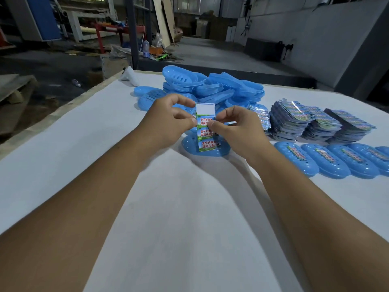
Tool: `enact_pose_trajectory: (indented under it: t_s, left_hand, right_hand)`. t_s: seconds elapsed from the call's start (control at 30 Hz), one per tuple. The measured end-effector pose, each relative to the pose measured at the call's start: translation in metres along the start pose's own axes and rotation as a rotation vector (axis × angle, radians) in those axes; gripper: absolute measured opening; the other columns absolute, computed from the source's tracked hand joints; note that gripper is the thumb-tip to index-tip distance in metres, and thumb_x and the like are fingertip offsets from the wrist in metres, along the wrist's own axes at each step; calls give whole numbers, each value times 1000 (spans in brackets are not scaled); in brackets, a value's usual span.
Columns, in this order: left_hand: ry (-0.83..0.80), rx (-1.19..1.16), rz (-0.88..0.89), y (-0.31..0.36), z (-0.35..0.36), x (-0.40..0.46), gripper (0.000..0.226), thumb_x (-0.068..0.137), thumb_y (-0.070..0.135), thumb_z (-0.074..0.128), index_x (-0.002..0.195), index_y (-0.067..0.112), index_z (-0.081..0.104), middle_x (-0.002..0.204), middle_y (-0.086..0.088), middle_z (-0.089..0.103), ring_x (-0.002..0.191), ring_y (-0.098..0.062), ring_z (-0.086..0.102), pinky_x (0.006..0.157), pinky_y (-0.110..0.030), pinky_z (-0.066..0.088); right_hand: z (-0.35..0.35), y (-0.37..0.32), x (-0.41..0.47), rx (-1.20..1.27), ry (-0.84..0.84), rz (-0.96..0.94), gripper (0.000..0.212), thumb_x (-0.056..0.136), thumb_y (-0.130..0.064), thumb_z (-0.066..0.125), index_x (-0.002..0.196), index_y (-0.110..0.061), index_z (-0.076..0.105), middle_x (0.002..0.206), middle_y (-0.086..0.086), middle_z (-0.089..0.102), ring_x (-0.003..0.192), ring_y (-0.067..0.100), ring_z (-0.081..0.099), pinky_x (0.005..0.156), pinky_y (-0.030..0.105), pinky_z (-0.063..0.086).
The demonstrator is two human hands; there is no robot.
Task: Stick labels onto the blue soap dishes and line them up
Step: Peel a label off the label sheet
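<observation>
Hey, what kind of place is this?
Likely a factory or warehouse workshop: a heap of blue plastic soap dishes, tall stacks of printed label sheets, and bare concrete floor beyond the white-covered table.

On the white cloth-covered surface [84,144], a heap of blue plastic soap dishes [212,89] lies at the back; stacks of printed label sheets [311,123] sit to its right, with a row of labelled blue soap dishes [336,161] in front of them.

Red Chinese characters on a held label strip [205,131] read partly "洗手护健" and "你我共参"; print on the stacked sheets [303,121] is illegible.
</observation>
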State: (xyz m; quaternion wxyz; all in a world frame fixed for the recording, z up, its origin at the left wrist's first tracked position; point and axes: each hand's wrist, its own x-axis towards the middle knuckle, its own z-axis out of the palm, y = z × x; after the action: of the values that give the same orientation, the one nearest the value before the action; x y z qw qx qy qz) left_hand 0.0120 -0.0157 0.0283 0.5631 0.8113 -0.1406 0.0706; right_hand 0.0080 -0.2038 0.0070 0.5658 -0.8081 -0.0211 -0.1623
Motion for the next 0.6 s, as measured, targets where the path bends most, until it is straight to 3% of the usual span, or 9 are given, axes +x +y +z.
enact_pose_trajectory:
  t_s: [0.1, 0.3, 0.47, 0.6]
  left_hand:
    - [-9, 7, 47, -1, 1, 0, 26, 87, 12, 77, 95, 31, 60, 77, 13, 76, 58, 7, 63, 44, -5, 38]
    - [-23, 67, 92, -4, 3, 1, 25, 87, 14, 75, 94, 31, 59, 76, 16, 75, 74, 3, 69, 65, -5, 47]
    - [12, 92, 68, -5, 3, 2, 25, 85, 19, 78, 92, 32, 57, 74, 19, 74, 73, 6, 67, 64, -11, 46]
    - [87, 125, 6, -6, 2, 5, 23, 83, 15, 74, 89, 29, 56, 71, 12, 74, 57, 5, 59, 54, -18, 42]
  right_hand:
    - [1, 0, -1, -145, 5, -71, 16, 83, -31, 85, 78, -22, 72, 76, -9, 71, 63, 2, 65, 58, 23, 53]
    - [4, -9, -13, -87, -105, -136, 18, 86, -36, 79, 69, -29, 79, 64, -7, 73, 54, -1, 58, 53, 15, 42]
    - [3, -13, -10, -66, -69, -69, 17, 86, -30, 79, 74, -19, 81, 71, 3, 76, 63, 12, 64, 66, 35, 54]
    - [-1, -13, -8, 21, -70, 0, 22, 86, -25, 78, 65, -21, 78, 63, -3, 71, 54, 3, 56, 57, 22, 47]
